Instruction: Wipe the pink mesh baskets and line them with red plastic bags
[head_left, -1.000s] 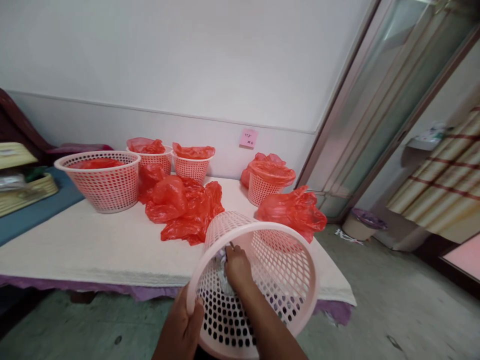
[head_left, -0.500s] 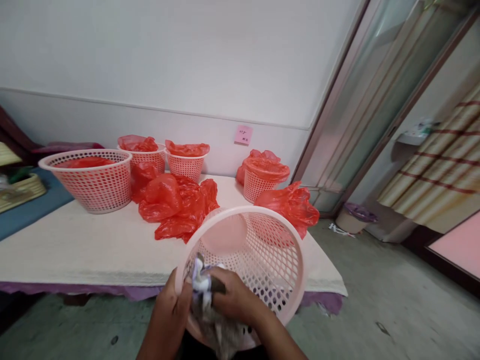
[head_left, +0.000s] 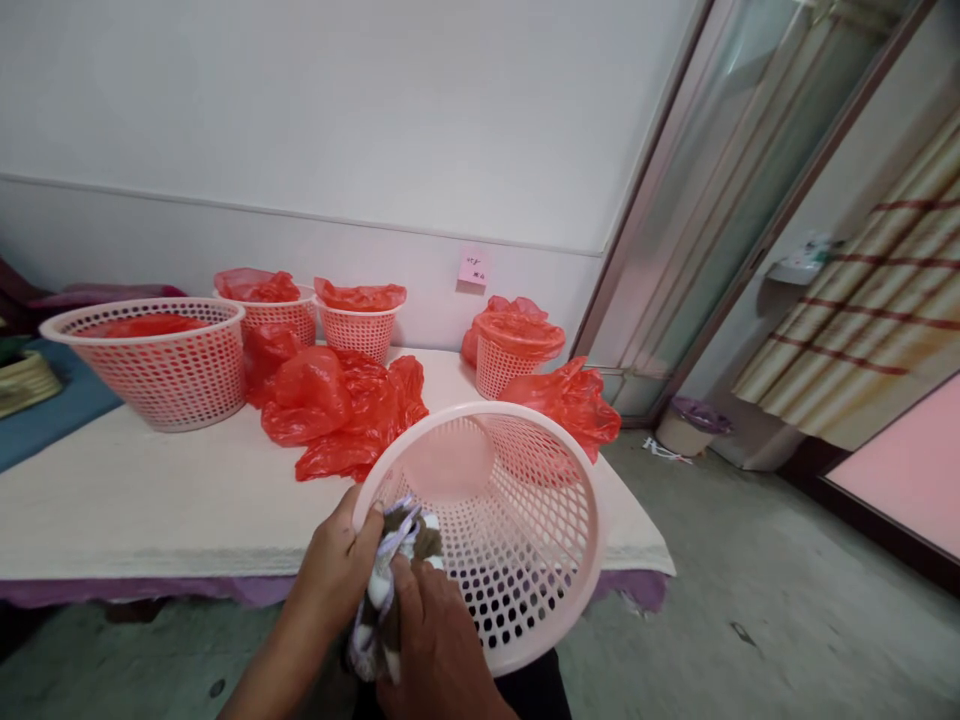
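Observation:
A pale pink plastic basket (head_left: 525,545) with a perforated wall is tipped on its side, its mouth facing me. My left hand (head_left: 337,560) grips the rim at the left, thumb inside. A patterned cloth (head_left: 390,570) in white, brown and lilac is bunched in my right hand (head_left: 442,640), whose fingers press it against the basket's left side near the left thumb. Part of the cloth hangs below the rim, and some right fingers are hidden by the cloth and the hand itself.
On the white-covered table (head_left: 187,500) lie crumpled red plastic bags (head_left: 352,410). A large pink basket (head_left: 172,370) stands left; smaller bag-lined baskets (head_left: 360,325) stand along the wall. Another red bag (head_left: 562,400) lies right. A waste bin (head_left: 686,428) stands on the floor.
My right hand and the cloth have moved left and down along the basket rim, closer to my left hand. The left hand keeps its hold. The view has shifted slightly right.

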